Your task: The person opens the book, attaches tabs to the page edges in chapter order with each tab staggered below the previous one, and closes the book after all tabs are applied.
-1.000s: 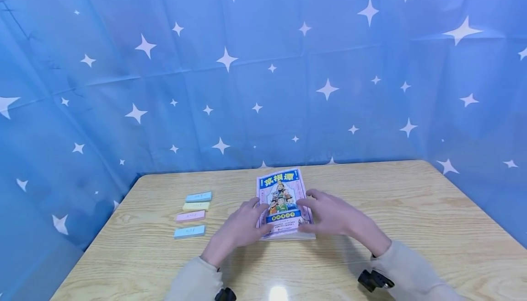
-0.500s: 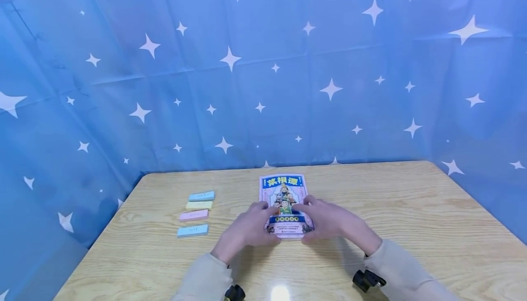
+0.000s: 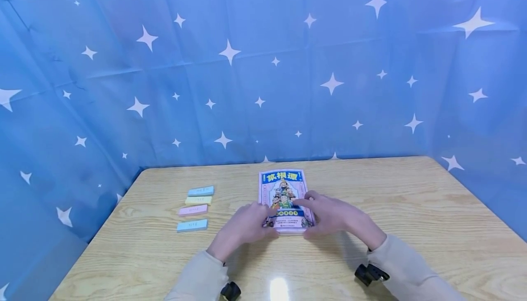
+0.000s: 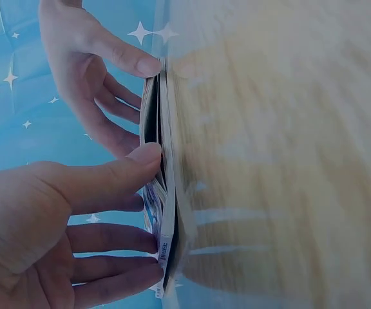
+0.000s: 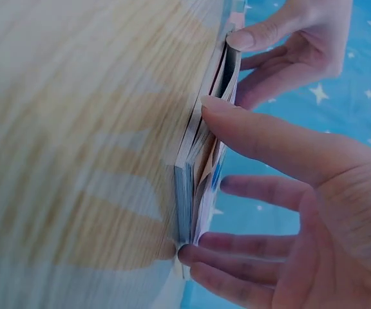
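A small stack of books (image 3: 283, 193) lies flat mid-table, the top one with a pink and blue cover of cartoon figures. My left hand (image 3: 247, 223) holds its near left corner, the thumb on the near edge and the fingers along the side. At the near right corner my right hand (image 3: 332, 215) grips in the same way. Seen low in the left wrist view, the page edges (image 4: 166, 232) show a narrow gap between the layers. The right wrist view also has the stack (image 5: 184, 199) with slightly parted pages between thumb and fingers.
Left of the books lie coloured paper strips with handwriting: a blue one (image 3: 201, 190), a yellow one (image 3: 199, 200), a pink one (image 3: 193, 210) and another blue one (image 3: 192, 226). A blue star-patterned curtain (image 3: 263, 81) hangs behind the wooden table (image 3: 391, 191).
The top book, turned askew a second ago with a pale edge showing beneath, now lies straighter over the stack. Both hands have closed in on its near corners.
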